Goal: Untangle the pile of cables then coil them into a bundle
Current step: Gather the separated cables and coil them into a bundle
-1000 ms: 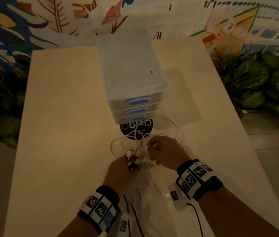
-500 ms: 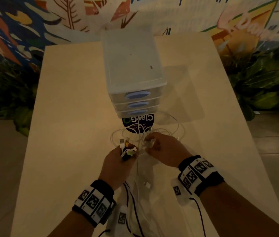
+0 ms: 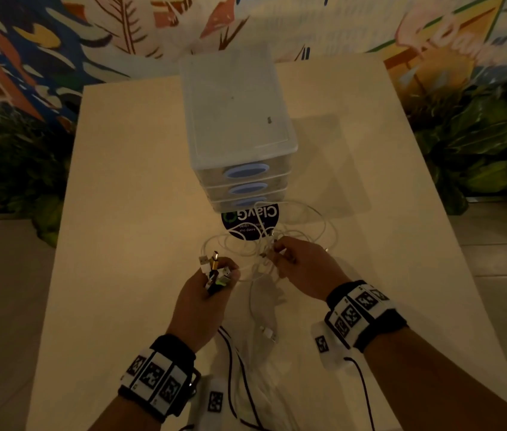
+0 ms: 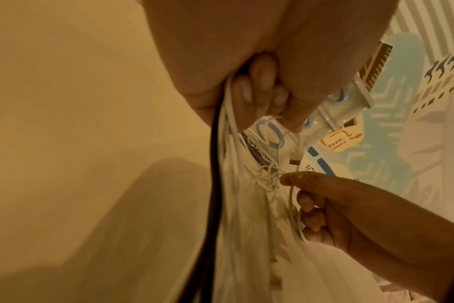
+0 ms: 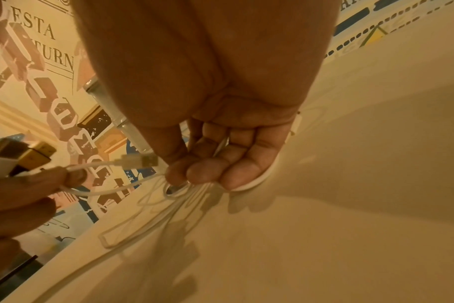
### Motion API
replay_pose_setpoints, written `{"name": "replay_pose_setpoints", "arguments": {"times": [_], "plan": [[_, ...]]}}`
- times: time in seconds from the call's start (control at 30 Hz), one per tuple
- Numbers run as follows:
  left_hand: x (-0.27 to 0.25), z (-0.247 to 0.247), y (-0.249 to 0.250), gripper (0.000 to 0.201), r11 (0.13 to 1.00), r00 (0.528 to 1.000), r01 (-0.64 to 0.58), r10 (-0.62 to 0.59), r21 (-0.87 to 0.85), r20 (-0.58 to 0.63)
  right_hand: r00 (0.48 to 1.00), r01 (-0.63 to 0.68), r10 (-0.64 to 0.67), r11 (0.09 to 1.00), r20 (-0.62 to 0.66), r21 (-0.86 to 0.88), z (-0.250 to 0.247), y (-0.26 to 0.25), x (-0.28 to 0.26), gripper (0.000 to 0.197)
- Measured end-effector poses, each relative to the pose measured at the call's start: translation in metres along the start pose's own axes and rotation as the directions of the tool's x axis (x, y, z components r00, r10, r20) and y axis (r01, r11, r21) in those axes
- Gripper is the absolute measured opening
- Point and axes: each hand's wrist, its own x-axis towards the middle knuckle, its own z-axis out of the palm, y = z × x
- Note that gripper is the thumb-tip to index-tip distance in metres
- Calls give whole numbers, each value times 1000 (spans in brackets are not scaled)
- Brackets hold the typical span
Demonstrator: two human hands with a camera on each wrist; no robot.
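Gripping a fistful of plugs in the left hand, the person stands at the near edge of a pale table — the connector ends stick up out of the closed fist, white ones and a dark one with a yellowish tip. From the left wrist view the fingers are curled tight round several white leads and one black cable, which hang down from the hand towards the near edge.

The right hand is just beside the left, a little further in from the edge. Its fingertips are bunched together and pinch thin white cable, with a silver plug poking out beside the thumb. A short stretch of white lead runs between the two hands.

The cables themselves lie in a loose white tangle on the middle of the table — loops spread out beyond the hands, some draped over a round dark sticker stuck to the surface. One more white lead trails back towards the near edge and ends in a small plug lying between the forearms.

Behind the tangle, towards the far edge, stands a clear plastic drawer unit with three drawers, each with a blue oval handle. Both wrists wear black bands with black-and-white marker tags. A painted wall rises past the far edge, and leafy plants sit off both side edges.
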Motion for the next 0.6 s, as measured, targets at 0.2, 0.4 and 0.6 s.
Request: {"name": "replay_pose_setpoints", "arguments": {"times": [0.2,0.4,0.6], "plan": [[-16,-6,8,15,953,990,127,-139,-276,-24,998,-10,15,996,-62,84,-14,1,-14,17],[-26,-15,21,7,969,999,46,-51,-245,-14,990,56,-44,995,-131,84,-22,-1,-40,35],[-32,-18,49,5,950,993,-57,23,-306,-112,974,164,-149,984,-171,74,-16,0,-58,70]]}}
